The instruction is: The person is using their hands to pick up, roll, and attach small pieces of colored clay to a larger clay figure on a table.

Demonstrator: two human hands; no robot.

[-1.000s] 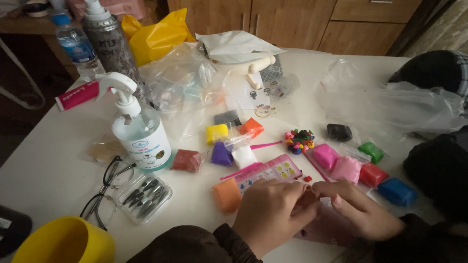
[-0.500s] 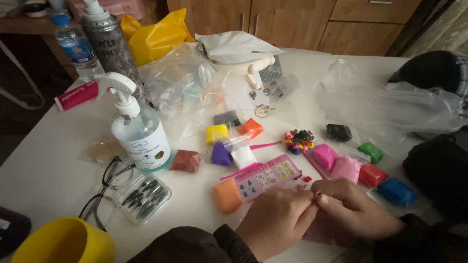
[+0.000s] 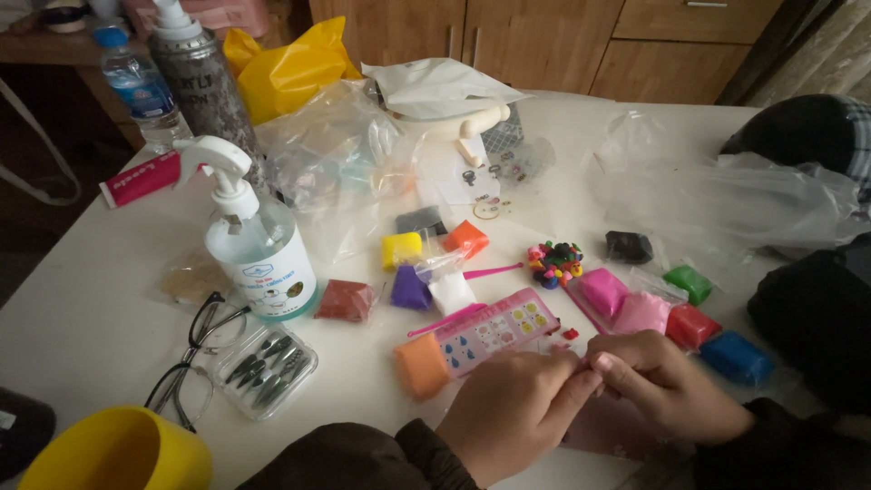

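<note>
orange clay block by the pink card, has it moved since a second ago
No. The orange clay block lies at the left end of the pink card, below the purple block, as before. Only the hands shifted.

A single head-worn camera looks steeply down and forward over a white table (image 3: 82, 308), close to it; the left hand (image 3: 508, 413) and right hand (image 3: 667, 386) meet at the lower centre of the frame, and wooden cabinets (image 3: 544, 41) fill the top edge
</note>
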